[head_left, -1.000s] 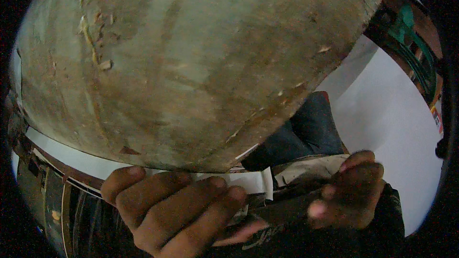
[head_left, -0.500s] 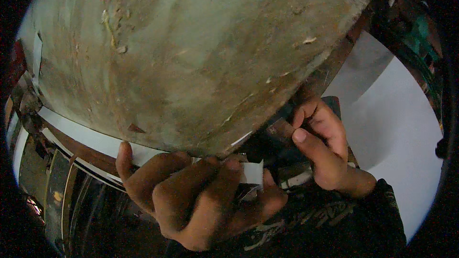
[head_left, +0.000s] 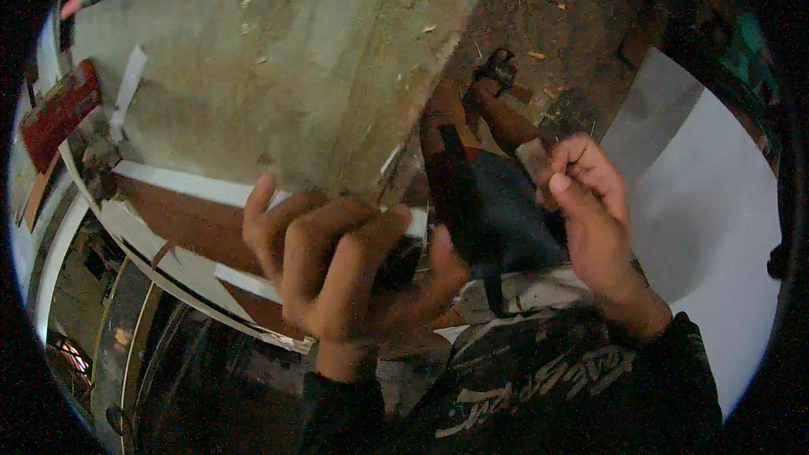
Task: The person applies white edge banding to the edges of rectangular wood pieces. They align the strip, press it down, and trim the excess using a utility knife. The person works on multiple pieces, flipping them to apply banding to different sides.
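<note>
A large worn grey-green board [head_left: 278, 59] fills the upper middle, with a narrow white strip [head_left: 185, 178] along its near edge. My left hand [head_left: 345, 261] is curled over that edge at the strip, fingers spaced and bent, thumb to the right; motion blurs it, and its fingers hide part of the strip. My right hand [head_left: 590, 219], right of the board, pinches a small flat greyish piece [head_left: 532, 156] between thumb and forefinger, over my lap [head_left: 514, 219] in dark cloth.
A red object [head_left: 59, 105] lies at the far left. A curved white sheet [head_left: 699, 227] stands at the right. My legs and a dark sandal [head_left: 499, 63] show beyond my lap, on a brown floor [head_left: 590, 17] with small scraps. Brown panels [head_left: 194, 211] lie below the board.
The view has swung to show more floor and my legs. My right hand has risen beside the board and now holds the small piece clearly. My left hand stays at the strip.
</note>
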`<action>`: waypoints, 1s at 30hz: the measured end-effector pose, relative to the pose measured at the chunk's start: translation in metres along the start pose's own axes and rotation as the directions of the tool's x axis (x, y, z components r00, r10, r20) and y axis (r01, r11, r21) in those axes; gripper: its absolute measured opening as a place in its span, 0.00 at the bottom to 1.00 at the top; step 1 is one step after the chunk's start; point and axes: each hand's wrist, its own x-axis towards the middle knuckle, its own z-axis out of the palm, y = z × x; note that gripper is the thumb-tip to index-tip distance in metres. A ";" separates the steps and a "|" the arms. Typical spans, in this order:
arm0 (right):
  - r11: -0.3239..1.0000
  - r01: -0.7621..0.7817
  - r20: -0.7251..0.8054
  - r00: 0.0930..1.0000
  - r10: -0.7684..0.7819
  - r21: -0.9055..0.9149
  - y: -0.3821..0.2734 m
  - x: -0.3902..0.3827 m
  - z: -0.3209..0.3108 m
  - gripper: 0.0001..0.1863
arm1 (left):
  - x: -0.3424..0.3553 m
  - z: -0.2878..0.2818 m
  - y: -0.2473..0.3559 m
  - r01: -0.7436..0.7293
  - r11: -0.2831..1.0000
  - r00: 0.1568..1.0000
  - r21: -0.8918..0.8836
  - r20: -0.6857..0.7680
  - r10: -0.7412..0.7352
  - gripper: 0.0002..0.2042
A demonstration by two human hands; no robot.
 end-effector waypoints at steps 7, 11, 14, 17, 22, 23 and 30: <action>0.988 0.151 -0.186 0.972 -0.145 0.018 0.007 -0.061 -0.031 0.07 | -0.036 -0.005 0.007 0.002 0.999 0.999 -0.053 0.040 0.000 0.12; 0.976 0.206 -0.240 0.953 -0.186 0.063 -0.007 -0.099 -0.044 0.08 | -0.045 -0.010 -0.003 -0.070 0.993 0.997 -0.095 -0.051 0.065 0.12; 0.953 0.288 -0.234 0.937 -0.259 0.098 -0.020 -0.117 -0.053 0.08 | -0.045 -0.007 -0.001 -0.046 0.997 0.999 -0.057 -0.013 0.046 0.11; 0.918 0.376 -0.231 0.911 -0.341 0.129 -0.030 -0.133 -0.057 0.08 | -0.041 -0.005 0.004 -0.053 0.992 0.996 -0.118 -0.074 0.044 0.10; 0.858 0.481 -0.243 0.867 -0.436 0.178 -0.042 -0.151 -0.065 0.08 | -0.038 -0.006 0.006 -0.146 0.977 0.985 -0.156 -0.112 0.130 0.08; 0.846 0.495 -0.228 0.863 -0.452 0.197 -0.044 -0.153 -0.068 0.08 | -0.038 -0.006 0.006 -0.140 0.981 0.985 -0.138 -0.122 0.123 0.08; 0.818 0.532 -0.255 0.840 -0.479 0.218 -0.048 -0.162 -0.076 0.08 | -0.040 0.001 0.003 -0.193 0.974 0.969 -0.121 -0.176 0.171 0.08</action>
